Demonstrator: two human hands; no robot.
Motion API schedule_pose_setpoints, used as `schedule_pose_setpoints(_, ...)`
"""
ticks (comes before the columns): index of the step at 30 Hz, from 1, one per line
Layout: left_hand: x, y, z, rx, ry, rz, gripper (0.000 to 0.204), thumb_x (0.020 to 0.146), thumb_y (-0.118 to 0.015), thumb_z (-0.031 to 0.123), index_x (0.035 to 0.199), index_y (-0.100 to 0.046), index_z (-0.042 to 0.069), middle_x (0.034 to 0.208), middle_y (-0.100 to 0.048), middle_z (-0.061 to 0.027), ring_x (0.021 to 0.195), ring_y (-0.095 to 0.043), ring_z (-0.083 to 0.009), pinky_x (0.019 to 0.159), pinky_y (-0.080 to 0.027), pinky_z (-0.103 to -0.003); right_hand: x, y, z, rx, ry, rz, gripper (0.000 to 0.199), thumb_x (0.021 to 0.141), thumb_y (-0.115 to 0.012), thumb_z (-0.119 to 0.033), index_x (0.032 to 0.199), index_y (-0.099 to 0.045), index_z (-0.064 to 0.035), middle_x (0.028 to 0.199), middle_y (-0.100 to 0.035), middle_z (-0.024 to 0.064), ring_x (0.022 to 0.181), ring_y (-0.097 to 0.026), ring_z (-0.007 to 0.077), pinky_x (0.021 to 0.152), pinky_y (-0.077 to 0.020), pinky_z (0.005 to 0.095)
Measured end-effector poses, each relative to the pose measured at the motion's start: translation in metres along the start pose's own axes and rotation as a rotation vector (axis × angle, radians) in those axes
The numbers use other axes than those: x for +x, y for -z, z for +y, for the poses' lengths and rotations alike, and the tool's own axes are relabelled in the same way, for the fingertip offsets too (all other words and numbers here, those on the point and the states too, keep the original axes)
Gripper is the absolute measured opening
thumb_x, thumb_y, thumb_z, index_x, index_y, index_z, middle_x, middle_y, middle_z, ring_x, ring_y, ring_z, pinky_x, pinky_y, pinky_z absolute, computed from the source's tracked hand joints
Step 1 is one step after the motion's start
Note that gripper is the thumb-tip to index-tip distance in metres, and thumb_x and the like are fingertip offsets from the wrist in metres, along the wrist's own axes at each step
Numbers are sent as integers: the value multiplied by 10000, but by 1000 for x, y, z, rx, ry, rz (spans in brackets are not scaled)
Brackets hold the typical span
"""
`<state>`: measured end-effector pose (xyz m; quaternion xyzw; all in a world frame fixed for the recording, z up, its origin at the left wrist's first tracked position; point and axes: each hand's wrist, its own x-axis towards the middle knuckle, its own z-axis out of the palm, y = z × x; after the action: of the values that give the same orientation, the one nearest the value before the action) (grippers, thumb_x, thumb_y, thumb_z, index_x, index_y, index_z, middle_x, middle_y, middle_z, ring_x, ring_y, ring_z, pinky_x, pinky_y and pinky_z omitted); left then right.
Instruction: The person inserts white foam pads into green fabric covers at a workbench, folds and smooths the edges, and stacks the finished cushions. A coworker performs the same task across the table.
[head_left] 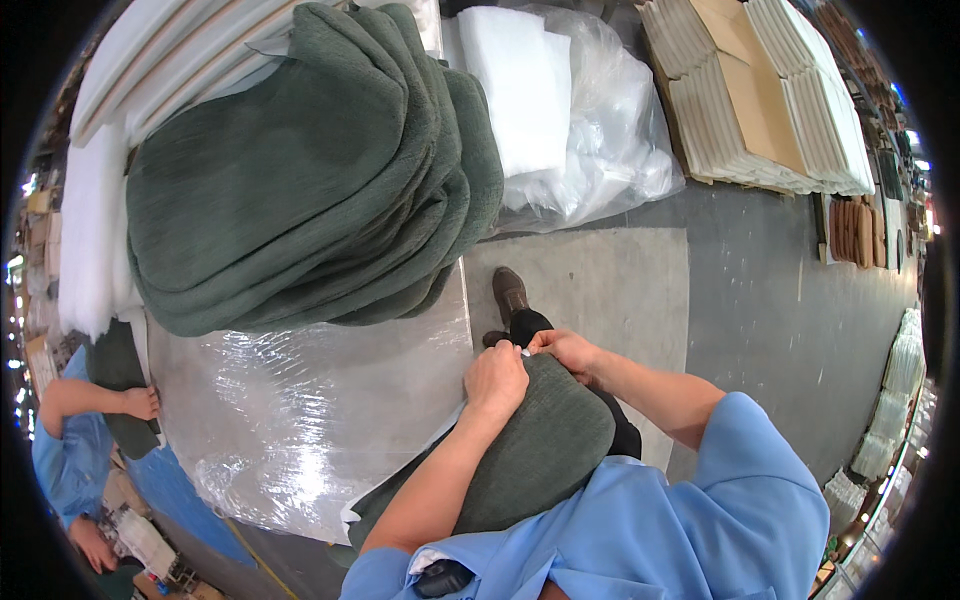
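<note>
The green fabric piece (550, 430) lies against the front of the person's blue shirt (640, 530), long axis slanting from lower left to upper right, its far end pinched by the left hand (497, 380) and right hand (565, 353) beside a white bit (525, 352) too small to tell as a label.

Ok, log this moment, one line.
left hand: pinching green fabric at far edge | right hand: same edge | green stack: on plastic-covered surface

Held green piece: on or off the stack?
Off: the green piece lies apart from the stack, left hand and right hand pinching it.
</note>
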<state>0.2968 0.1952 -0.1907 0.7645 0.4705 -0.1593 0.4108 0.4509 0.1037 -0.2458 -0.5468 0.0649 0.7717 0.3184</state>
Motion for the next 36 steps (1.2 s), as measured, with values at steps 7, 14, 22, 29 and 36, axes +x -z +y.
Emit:
schedule_pose_setpoints(7, 3, -5, -16, -39, -84, 86, 282, 1044, -564, 201, 917, -651, -35, 952, -671, -269, 922, -653, -472, 817, -512, -566, 20, 9, 17, 318, -32, -321, 29, 1039, -628, -95, 1022, -633, -72, 941, -679, 24, 807, -679, 131, 722, -605, 331)
schedule_pose_setpoints(14, 11, 22, 3, -67, -167, 119, 280, 1036, -598, 215, 924, -656, -35, 1018, -640, -239, 895, -668, -452, 810, -537, -557, -2, 9, -5, 368, 107, -229, 71, 1027, -693, -140, 1023, -655, -80, 930, -702, 22, 787, -692, 127, 712, -613, 330)
schedule_pose_setpoints(22, 15, 19, 1, 40, -407, 284, 191, 953, -660, 100, 910, -694, -83, 1301, -593, -269, 1351, -484, -474, 1118, -437, -534, 16, 7, -5, 351, -19, -168, 46, 1010, -656, -67, 964, -652, -61, 912, -703, 30, 775, -690, 141, 689, -601, 331)
schedule_pose_setpoints(29, 35, 33, -23, 201, -623, 238, 167, 903, -704, 81, 865, -678, -79, 1512, -505, -276, 1542, -284, -509, 1232, -344, -589, 56, 8, -7, 253, -291, -243, 65, 1032, -616, -72, 1045, -674, -46, 944, -721, 38, 808, -708, 158, 708, -611, 357)
schedule_pose_setpoints(36, 36, 36, -39, 318, -671, 159, 194, 905, -723, 150, 878, -704, -41, 1566, -497, -212, 1557, -287, -460, 1232, -317, -621, 73, 0, -15, 86, -469, -330, 130, 1033, -606, -57, 1139, -680, -42, 1021, -730, 50, 905, -723, 163, 792, -627, 344)
